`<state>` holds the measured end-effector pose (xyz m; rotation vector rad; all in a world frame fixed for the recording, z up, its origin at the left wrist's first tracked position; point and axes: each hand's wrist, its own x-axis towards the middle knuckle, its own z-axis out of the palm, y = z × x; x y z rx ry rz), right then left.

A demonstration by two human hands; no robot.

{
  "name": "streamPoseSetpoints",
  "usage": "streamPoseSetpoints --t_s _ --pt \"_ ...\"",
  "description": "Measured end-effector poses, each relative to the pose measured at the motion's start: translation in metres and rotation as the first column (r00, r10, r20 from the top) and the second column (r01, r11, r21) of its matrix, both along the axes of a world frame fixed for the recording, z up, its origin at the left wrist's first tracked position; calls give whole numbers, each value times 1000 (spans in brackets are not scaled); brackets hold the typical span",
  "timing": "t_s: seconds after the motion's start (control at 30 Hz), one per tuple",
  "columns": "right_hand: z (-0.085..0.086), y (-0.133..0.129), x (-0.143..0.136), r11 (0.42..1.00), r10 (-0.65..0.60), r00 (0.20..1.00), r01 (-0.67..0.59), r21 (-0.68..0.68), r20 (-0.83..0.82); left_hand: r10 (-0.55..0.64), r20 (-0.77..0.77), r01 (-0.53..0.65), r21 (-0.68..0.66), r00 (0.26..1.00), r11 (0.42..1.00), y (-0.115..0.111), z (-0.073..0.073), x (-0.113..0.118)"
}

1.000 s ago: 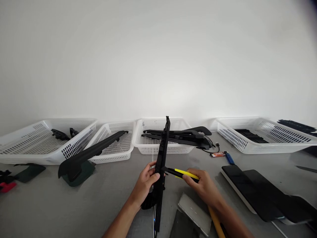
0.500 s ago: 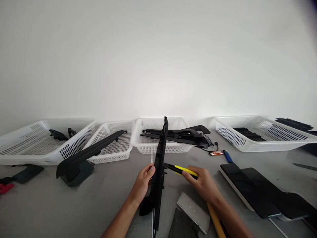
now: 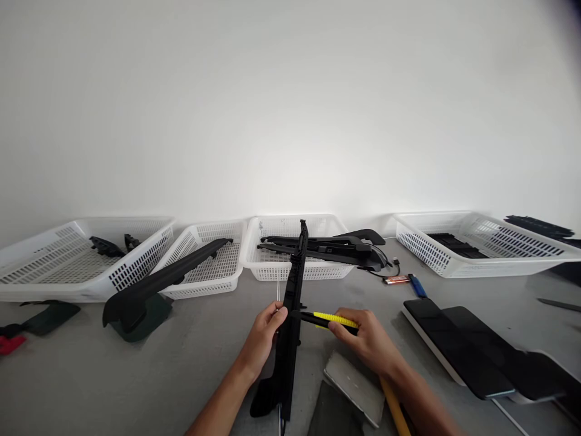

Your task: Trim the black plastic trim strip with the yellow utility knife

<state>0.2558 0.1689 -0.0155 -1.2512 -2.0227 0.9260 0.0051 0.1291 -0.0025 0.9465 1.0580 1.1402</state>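
Note:
My left hand (image 3: 264,332) grips a long black plastic trim piece (image 3: 294,278) near its middle, thumb on its face. The piece stands lengthwise before me, its narrow end pointing at the wall and its wide end low and near. In my right hand (image 3: 363,333) is a yellow and black utility knife (image 3: 333,321), held like a pen. Its tip meets or nearly meets the trim piece beside my left thumb; whether it touches I cannot tell. Below the knife lie a pale flat block (image 3: 356,387) and a dark sheet (image 3: 336,412).
White baskets line the wall: a middle basket (image 3: 297,274) with black trim pieces, a left basket (image 3: 91,293) and a right basket (image 3: 476,269). Another trim piece (image 3: 149,287) leans across a small basket (image 3: 209,287). Phones (image 3: 458,345), a yellow handle (image 3: 396,409) and a blue-handled tool (image 3: 417,286) lie rightward.
The knife has moved slightly left and down, its tip now over the trim piece by my left thumb. The trim piece has turned a little, showing more of its wide lower end.

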Motion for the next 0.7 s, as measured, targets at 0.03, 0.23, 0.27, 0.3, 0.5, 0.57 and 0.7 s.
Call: streamPoseSetpoints --t_s 0.03,0.23,0.27,0.3,0.5,0.57,0.7 --pt "0 0 0 1000 -10 1000 10 6 4 0 4 0 -2 1000 1000 0 1 0" --pt "1 1 3 991 -119 992 121 54 -32 -24 14 24 -27 1000 999 -3 6 1" --pt "1 2 3 994 -91 995 93 51 -31 -26 15 26 -31 1000 999 -3 6 1" --pt "1 2 3 996 -70 997 71 48 -25 -27 16 28 -32 999 999 -3 5 1" --pt "0 0 1 986 -135 990 138 97 -33 -34 16 35 -31 999 999 -1 -2 -1" --pt "1 -2 0 989 -98 994 102 109 -41 -40 11 40 -37 999 999 -1 -2 -1" --pt "0 0 -1 996 -23 1000 25 80 -19 -46 19 46 -37 999 998 -3 4 0"
